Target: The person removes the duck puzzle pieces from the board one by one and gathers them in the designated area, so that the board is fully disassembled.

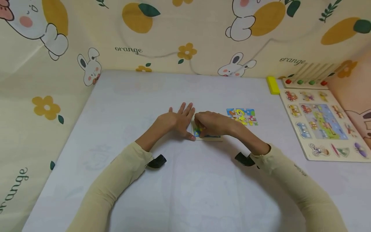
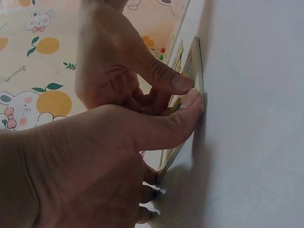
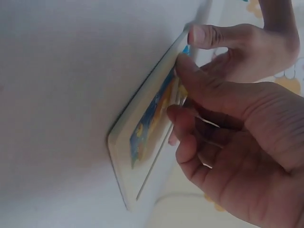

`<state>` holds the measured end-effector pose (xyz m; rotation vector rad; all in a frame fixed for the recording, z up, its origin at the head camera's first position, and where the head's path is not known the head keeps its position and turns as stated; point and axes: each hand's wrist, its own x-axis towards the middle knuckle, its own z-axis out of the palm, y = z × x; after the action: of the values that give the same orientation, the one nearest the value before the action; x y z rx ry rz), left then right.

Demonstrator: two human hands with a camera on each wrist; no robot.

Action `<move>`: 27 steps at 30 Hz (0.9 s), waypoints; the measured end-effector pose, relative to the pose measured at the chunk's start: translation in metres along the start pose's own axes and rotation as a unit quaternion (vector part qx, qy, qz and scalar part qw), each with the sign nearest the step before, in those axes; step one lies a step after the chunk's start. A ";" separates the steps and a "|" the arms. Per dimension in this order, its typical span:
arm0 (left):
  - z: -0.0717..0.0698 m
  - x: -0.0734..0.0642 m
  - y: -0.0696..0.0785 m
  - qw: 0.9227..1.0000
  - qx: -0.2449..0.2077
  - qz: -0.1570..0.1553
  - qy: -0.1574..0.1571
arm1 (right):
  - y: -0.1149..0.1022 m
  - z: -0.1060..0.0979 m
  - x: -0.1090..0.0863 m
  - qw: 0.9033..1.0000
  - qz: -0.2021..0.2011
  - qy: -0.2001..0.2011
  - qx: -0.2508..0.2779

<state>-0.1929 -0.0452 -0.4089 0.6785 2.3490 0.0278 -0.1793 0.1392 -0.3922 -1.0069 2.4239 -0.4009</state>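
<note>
A small wooden jigsaw puzzle board (image 3: 122, 161) with a pale rim and a blue and orange picture lies on the table in front of me. My left hand (image 1: 181, 120) rests at its left side with spread, straight fingers; the left thumb (image 2: 178, 126) touches the near edge. Over the board, my right hand (image 1: 213, 124) has curled fingers, with thumb and fingertips pinching a puzzle piece at the picture; the fingers mostly hide it. To the right of that hand lies a joined group of blue and yellow puzzle pieces (image 1: 242, 116), partly behind the right wrist.
At the right stands a large picture peg board (image 1: 301, 146) with vehicles and figures. Behind it sits a wooden strip (image 1: 305, 86) with red and green beads and upright sticks. A yellow block (image 1: 272, 85) lies beside them. Printed cloth (image 1: 162, 38) hangs behind the white table (image 1: 200, 193).
</note>
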 end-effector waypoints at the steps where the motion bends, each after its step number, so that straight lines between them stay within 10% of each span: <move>1: 0.000 0.000 0.000 1.000 -0.002 -0.001 0.000 | 0.001 0.000 0.000 1.000 0.000 0.001 0.006; 15: 0.002 -0.002 -0.001 1.000 -0.002 -0.014 0.001 | 0.015 -0.007 -0.004 0.988 -0.101 0.058 0.101; 27: 0.000 0.000 0.002 1.000 -0.004 -0.014 -0.004 | 0.043 -0.047 -0.066 0.989 0.013 0.117 0.090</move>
<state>-0.1923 -0.0438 -0.4086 0.6402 2.3493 0.0217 -0.1886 0.2204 -0.3499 -0.8913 2.5474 -0.7517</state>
